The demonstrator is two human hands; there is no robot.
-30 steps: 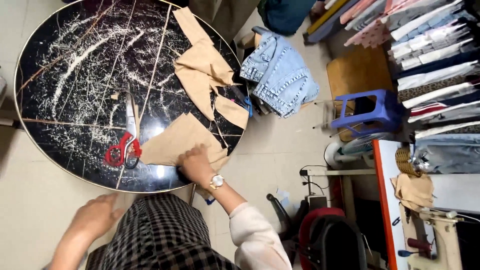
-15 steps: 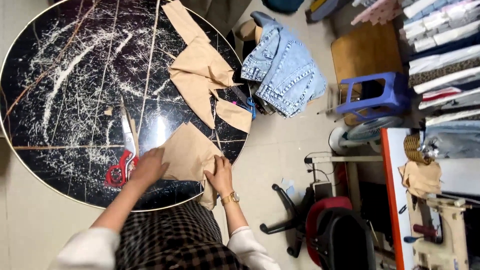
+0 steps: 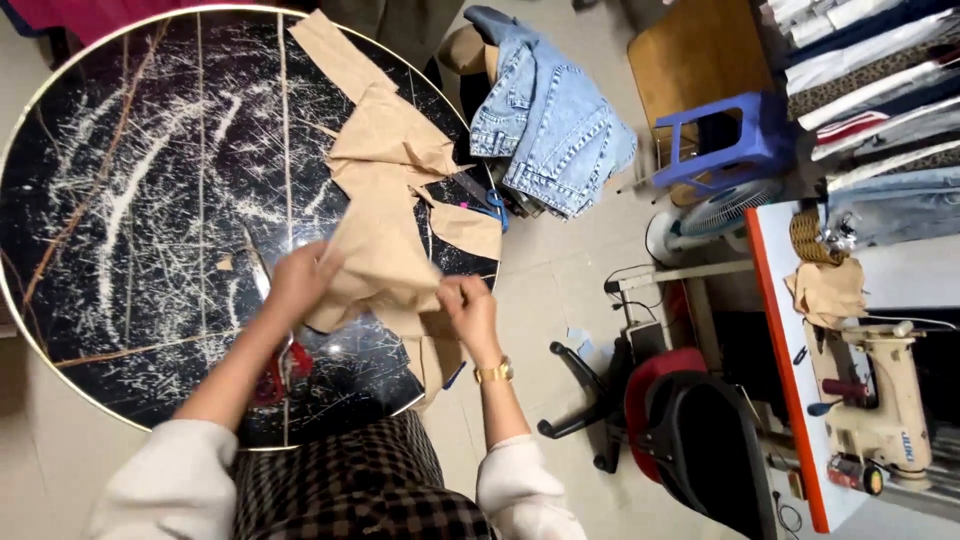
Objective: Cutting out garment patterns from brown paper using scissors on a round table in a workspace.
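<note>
My left hand [image 3: 298,280] and my right hand [image 3: 468,305] both grip a tan fabric piece [image 3: 380,262] and hold it lifted above the round black marble-patterned table [image 3: 130,210]. Another strip of the same tan cloth [image 3: 432,360] hangs below it over the table's near edge. More tan cut pieces [image 3: 395,140] lie on the table's right side. Red-handled scissors [image 3: 278,372] rest on the table under my left forearm, mostly hidden.
A denim jacket [image 3: 545,120] lies on a pile right of the table. A blue plastic stool [image 3: 725,140], a fan [image 3: 700,220], an office chair [image 3: 680,420], a sewing machine [image 3: 880,400] on a white table with tan cloth [image 3: 825,290], and stacked folded clothes [image 3: 870,60] fill the right.
My left hand came onto the table and took the tan piece's left edge. Both hands then lifted it off the table. The scissors stayed put.
</note>
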